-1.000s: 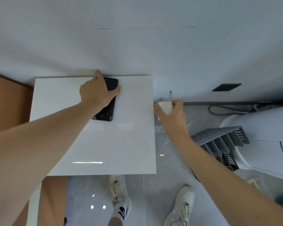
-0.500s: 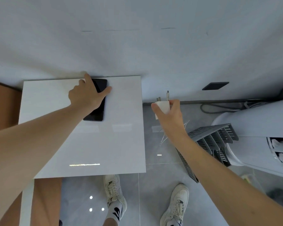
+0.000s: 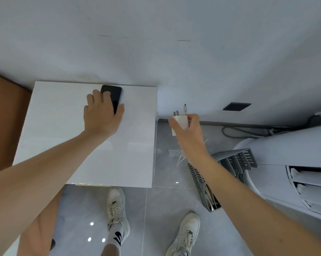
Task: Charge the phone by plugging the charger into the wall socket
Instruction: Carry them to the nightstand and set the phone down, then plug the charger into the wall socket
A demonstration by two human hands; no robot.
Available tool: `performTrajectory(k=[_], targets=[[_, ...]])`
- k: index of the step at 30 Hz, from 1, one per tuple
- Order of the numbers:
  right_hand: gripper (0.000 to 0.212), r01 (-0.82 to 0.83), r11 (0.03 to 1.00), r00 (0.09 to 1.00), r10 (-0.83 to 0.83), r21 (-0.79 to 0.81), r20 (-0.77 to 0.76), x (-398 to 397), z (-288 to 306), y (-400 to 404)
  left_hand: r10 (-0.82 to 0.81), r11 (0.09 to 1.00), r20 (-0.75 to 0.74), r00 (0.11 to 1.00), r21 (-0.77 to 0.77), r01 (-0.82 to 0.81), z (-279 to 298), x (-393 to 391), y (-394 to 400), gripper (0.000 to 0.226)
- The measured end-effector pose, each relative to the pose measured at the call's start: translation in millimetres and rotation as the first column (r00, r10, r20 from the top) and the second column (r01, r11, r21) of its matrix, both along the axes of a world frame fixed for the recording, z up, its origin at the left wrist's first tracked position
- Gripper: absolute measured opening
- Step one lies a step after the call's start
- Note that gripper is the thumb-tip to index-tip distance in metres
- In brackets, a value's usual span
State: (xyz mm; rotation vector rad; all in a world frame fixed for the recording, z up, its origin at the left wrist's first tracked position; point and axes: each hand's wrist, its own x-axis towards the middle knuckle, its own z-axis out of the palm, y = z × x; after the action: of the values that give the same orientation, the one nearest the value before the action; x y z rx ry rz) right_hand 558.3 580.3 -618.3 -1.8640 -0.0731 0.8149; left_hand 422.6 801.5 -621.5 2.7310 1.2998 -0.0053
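A black phone [image 3: 114, 95] lies face up at the back edge of a glossy white table [image 3: 63, 126], against the wall. My left hand [image 3: 101, 113] rests flat on its near end, fingers spread over it. My right hand [image 3: 188, 134] holds a white charger [image 3: 180, 122] off the table's right side, prongs pointing at the wall; a cable plug tip sticks up beside it. A dark wall socket [image 3: 237, 106] sits low on the wall, to the right of the charger and apart from it.
A large white appliance [image 3: 292, 163] fills the right side, with a grey slatted rack [image 3: 230, 169] leaning by it. A grey cable [image 3: 237, 132] runs along the skirting. An orange-brown surface [image 3: 6, 115] lies left of the table. My white shoes stand on grey floor tiles.
My left hand has shifted from gripping the phone's side to lying flat over its near end. The right hand with the charger stays about where it was; the camera view moved slightly.
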Motion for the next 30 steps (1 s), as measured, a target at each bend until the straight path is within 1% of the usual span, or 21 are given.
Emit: performTrajectory(k=[4,8,10,12,14,16,18,20,22,25,28,30], targets=[[0.049,-0.030,0.999,0.999,0.031,0.036,-0.013,0,7,-11,-0.027,0.996,0.163,0.986,-0.081,0.040,4,-12,-32,0.046],[0.045,-0.030,0.998,1.000,0.030,0.059,-0.002,-5,4,-28,-0.003,0.977,0.341,0.940,-0.200,0.076,-1,-17,-68,0.034],[0.043,-0.032,0.998,0.999,0.032,0.062,0.012,-8,-1,-37,-0.006,0.951,0.403,0.915,-0.280,0.130,-6,-14,-84,0.028],[0.043,-0.041,0.998,0.999,0.040,0.049,0.026,-10,-9,-46,-0.049,0.936,0.435,0.899,-0.294,0.193,-11,-7,-95,0.025],[0.043,-0.054,0.998,0.997,0.053,0.034,0.053,-7,-22,-52,-0.111,0.935,0.457,0.883,-0.252,0.248,-17,2,-97,0.023],[0.040,-0.064,0.996,0.994,0.059,0.055,0.089,2,-36,-59,-0.205,0.929,0.475,0.856,-0.182,0.323,-26,16,-91,0.023],[0.037,-0.073,0.995,0.991,0.065,0.069,0.119,15,-52,-69,-0.262,0.924,0.490,0.831,-0.122,0.363,-39,32,-82,0.021],[0.030,-0.053,0.996,0.991,0.044,0.070,0.126,30,-65,-79,-0.305,0.915,0.494,0.815,-0.086,0.394,-46,47,-74,0.018],[0.028,-0.034,0.996,0.988,0.021,0.078,0.155,44,-83,-89,-0.368,0.901,0.503,0.782,-0.017,0.434,-60,67,-73,0.016],[0.035,-0.032,0.989,0.986,0.007,0.143,0.168,66,-112,-100,-0.440,0.881,0.459,0.771,0.056,0.470,-77,103,-73,0.016],[0.043,0.015,0.976,0.996,-0.033,0.215,0.081,88,-141,-110,-0.496,0.865,0.352,0.794,0.122,0.487,-89,131,-68,0.016],[0.057,0.040,0.964,0.998,-0.051,0.263,0.034,102,-158,-117,-0.528,0.848,0.317,0.788,0.145,0.510,-94,142,-61,0.018]])
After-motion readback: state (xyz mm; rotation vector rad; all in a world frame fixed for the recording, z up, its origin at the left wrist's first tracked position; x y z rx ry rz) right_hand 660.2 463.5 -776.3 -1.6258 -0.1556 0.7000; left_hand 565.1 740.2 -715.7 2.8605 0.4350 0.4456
